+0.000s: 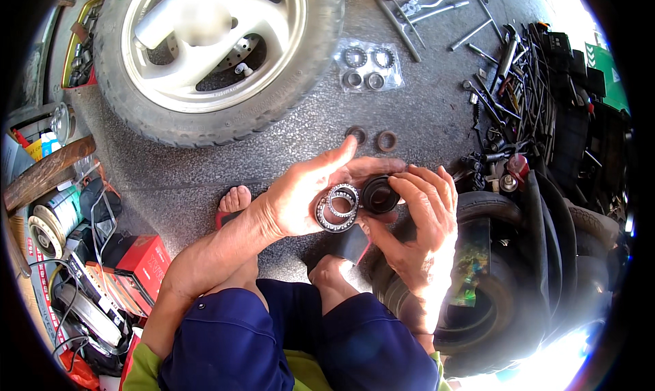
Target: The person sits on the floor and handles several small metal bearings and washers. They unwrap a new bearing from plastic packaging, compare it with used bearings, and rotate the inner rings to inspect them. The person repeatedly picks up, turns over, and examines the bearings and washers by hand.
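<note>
In the upturned palm of my left hand (290,197) lie a bearing ring (327,222) and a steel ball cage (342,186), overlapping each other. The left thumb points up and away from them. My right hand (426,234) grips a black ring seal (368,197) between its fingers and thumb, right beside the bearing parts and over the left fingers. On the ground just beyond my hands are two brown rings (387,141), one partly behind the left thumb. Farther off lies a clear plastic pack (368,84) with several bearing parts in it.
A wheel with a tyre (300,94) lies flat at the upper left. Wrenches and other metal tools (505,84) are heaped at the right. Tyres (477,323) stand at the lower right. A red box (147,268) and cables crowd the left side.
</note>
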Tool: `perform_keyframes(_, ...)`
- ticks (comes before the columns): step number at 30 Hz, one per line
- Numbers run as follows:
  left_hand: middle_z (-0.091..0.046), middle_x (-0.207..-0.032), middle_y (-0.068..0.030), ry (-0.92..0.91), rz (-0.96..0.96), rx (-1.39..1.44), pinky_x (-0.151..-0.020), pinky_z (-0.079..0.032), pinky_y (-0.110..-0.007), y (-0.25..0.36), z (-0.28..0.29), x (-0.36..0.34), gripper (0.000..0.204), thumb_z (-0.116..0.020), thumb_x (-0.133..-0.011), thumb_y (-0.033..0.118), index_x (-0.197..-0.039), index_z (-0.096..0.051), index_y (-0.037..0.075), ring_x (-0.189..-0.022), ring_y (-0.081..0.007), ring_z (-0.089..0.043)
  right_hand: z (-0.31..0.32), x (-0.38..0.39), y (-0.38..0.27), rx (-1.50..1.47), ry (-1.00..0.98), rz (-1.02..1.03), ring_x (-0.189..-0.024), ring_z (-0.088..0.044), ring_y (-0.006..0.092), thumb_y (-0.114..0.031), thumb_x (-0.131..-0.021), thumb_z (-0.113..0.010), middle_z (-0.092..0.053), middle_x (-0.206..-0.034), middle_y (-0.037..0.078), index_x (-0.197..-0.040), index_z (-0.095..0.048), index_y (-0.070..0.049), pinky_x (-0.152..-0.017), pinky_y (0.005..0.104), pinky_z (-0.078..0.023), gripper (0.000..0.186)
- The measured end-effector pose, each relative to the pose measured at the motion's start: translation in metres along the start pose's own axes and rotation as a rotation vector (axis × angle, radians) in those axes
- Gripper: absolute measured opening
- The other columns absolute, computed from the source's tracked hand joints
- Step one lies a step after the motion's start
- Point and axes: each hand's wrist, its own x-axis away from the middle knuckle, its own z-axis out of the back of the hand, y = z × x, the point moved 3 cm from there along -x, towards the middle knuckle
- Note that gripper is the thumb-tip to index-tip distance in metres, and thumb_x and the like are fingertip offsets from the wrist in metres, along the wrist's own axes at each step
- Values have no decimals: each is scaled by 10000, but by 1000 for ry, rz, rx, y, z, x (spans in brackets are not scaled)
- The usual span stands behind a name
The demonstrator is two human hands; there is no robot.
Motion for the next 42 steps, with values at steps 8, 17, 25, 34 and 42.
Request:
perform_keyframes(8, -555, -1221, -151, 95, 1, 167, -935, -489, -394, 1, -10, 3, 730, -375, -940, 596, -1322, -460, -20, -1059, -241, -595, 11, -1, -17, 34, -12, 5, -1166, -523, 338, -202, -568, -827, -626, -1144, 111, -1055, -628, -25, -1057, 560, -285, 554)
perform_keyframes(17, -570, -1102, -76, 177, 59, 99, -772, -466, -274, -5, 1, 4, 730, -332, -933, 640, -1259, -495, 7, -966, -162, -570, -3, -14, -30, -59, -148, 154, -1246, -477, 356, -255, -534, -841, -643, -1148, 94, -1125, -638, -49, -1103, 578, -178, 657)
perform_keyframes(25, -567, -1214, -126, 77, 26, 151, -936, -475, -303, 1, -6, 5, 821, -349, -920, 655, -1344, -421, -44, -1111, -187, -572, -13, -6, -29, -146, -76, 201, -1152, -564, 289, -204, -583, -815, -677, -1062, 72, -1001, -672, -48, -1105, 573, -210, 470)
perform_keyframes(34, -545, -1250, -128, 24, 0, 140, -997, -436, -318, -1, -4, 2, 869, -361, -899, 683, -1348, -404, -60, -1163, -202, -538, -5, -11, -35, -52, -77, 101, -1118, -566, 265, -286, -594, -821, -651, -1069, 70, -918, -662, -78, -1097, 572, -203, 416)
perform_keyframes(42, -521, -1263, -118, 54, -3, 105, -986, -425, -304, 0, -4, 1, 904, -330, -890, 712, -1378, -379, -48, -1160, -186, -520, -11, -9, -33, -63, -58, 116, -1081, -573, 248, -265, -609, -814, -649, -1007, 45, -871, -642, -95, -1104, 581, -180, 357)
